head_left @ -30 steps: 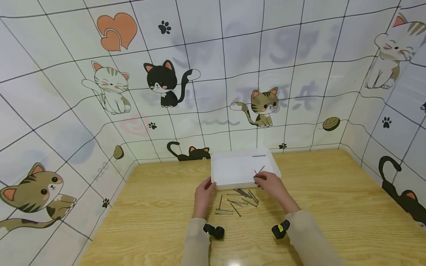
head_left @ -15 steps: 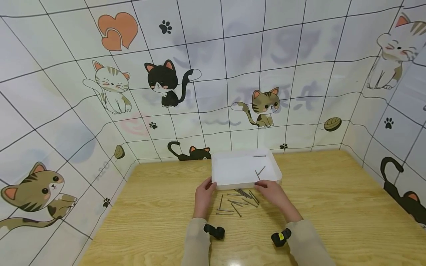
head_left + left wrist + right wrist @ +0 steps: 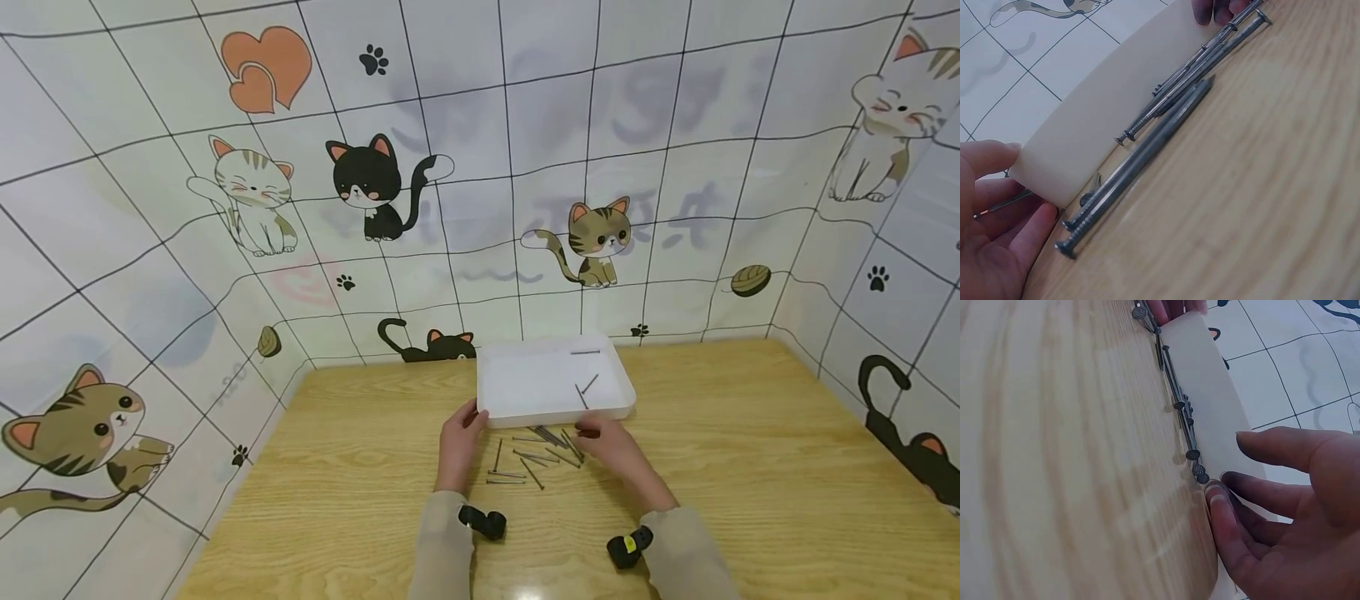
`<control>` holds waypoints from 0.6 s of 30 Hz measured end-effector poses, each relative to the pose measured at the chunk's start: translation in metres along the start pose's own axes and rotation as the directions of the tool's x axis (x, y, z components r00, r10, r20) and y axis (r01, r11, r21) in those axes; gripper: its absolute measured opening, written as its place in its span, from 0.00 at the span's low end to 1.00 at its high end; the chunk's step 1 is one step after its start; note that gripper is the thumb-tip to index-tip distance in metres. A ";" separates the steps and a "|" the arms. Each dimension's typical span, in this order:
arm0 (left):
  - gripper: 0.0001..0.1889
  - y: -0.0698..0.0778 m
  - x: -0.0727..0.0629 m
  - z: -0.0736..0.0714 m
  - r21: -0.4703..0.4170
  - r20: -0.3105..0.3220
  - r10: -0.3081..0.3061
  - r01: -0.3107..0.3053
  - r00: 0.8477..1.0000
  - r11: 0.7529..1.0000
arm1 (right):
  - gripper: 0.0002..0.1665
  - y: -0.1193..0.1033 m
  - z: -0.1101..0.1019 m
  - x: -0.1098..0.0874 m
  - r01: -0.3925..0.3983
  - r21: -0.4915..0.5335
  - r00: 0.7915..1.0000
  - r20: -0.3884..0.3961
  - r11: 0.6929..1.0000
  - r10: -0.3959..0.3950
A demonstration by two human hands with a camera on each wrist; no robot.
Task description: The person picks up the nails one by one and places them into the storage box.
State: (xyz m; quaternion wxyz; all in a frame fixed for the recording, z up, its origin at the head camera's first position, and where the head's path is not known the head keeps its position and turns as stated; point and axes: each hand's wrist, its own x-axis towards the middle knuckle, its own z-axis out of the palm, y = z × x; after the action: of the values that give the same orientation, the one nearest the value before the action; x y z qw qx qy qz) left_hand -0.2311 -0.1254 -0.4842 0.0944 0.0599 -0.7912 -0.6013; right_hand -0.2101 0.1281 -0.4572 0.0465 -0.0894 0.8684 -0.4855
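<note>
Cat-print walls point(image 3: 480, 196) around a wood-grain bench point(image 3: 360, 500)

A loose group of nails point(image 3: 534, 456) lies on the bench between the person's two hands, just in front of a white tray point(image 3: 540, 387). Their heads point different ways; some cross or touch one another, and a few at the left lie a little apart. Three more nails are inside the tray: one nail point(image 3: 585, 352) near the far side, and two others point(image 3: 582, 397) at the near right, meeting in a narrow V.

The tray sits flat, shallow and low-walled, near the back wall. The left hand point(image 3: 459, 435) grips its near left corner, thumb at the rim and fingers curled against the outside. The right hand point(image 3: 613, 442) is part-way open below the near right corner, its thumb well away from the bent fingers. Its fingertips are just beside the nail heads at that end of the group; whether they touch is hard to tell, and no nail shows in its hold.

Further out come beige sleeves point(image 3: 442, 542) and a small black camera point(image 3: 487, 523) at each wrist. Beyond the bench, the walls carry grid lines, cartoon cats, paw prints and an orange heart point(image 3: 266, 71).
</note>
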 end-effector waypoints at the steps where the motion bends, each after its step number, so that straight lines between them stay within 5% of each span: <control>1: 0.22 0.000 0.000 0.000 0.000 0.002 -0.004 0.004 1.000 1.000 | 0.22 0.000 0.001 0.000 -0.004 -0.006 1.000 -0.002 1.000 0.004; 18: 0.23 -0.001 0.002 0.000 0.019 0.000 -0.013 0.013 1.000 1.000 | 0.17 -0.008 0.014 0.000 0.019 -0.217 0.999 -0.028 0.976 -0.025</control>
State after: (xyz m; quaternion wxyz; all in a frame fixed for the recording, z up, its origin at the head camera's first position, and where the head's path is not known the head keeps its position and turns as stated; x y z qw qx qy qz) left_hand -0.2329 -0.1261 -0.4852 0.0899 0.0659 -0.7965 -0.5943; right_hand -0.2071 0.1129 -0.4577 0.0178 -0.0962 0.9157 -0.3899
